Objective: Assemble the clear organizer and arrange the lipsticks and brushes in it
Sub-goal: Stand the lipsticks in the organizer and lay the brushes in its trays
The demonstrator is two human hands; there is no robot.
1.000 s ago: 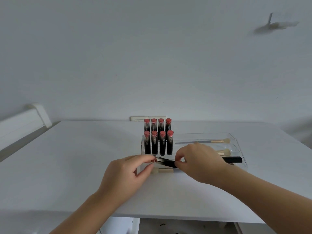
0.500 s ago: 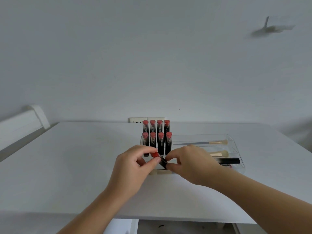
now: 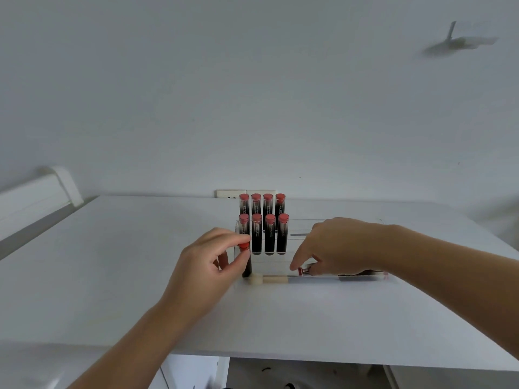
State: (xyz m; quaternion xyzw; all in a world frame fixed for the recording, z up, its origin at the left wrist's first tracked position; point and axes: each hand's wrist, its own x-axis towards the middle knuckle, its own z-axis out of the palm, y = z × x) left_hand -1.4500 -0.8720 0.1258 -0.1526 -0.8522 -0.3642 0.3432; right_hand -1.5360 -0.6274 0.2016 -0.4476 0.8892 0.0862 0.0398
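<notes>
The clear organizer (image 3: 283, 256) stands on the white table (image 3: 112, 262). Several black lipsticks with red caps (image 3: 264, 223) stand upright in two rows at its back left. My left hand (image 3: 207, 265) pinches the red top of another lipstick (image 3: 245, 262), held upright in the front left slot. My right hand (image 3: 337, 248) reaches into the front tray and pinches a lying lipstick (image 3: 304, 270) by its red end. A cream-handled brush (image 3: 269, 279) lies along the organizer's front edge. The brushes behind my right hand are mostly hidden.
A wall socket plate (image 3: 233, 193) sits behind the lipsticks at the table's back edge. A white bed frame or rail (image 3: 36, 197) runs along the left. The table's front edge lies close to me, with floor below.
My left hand has taken a lipstick from between both hands and stood it upright at the front left. My right hand has moved right, into the tray, onto another lipstick.
</notes>
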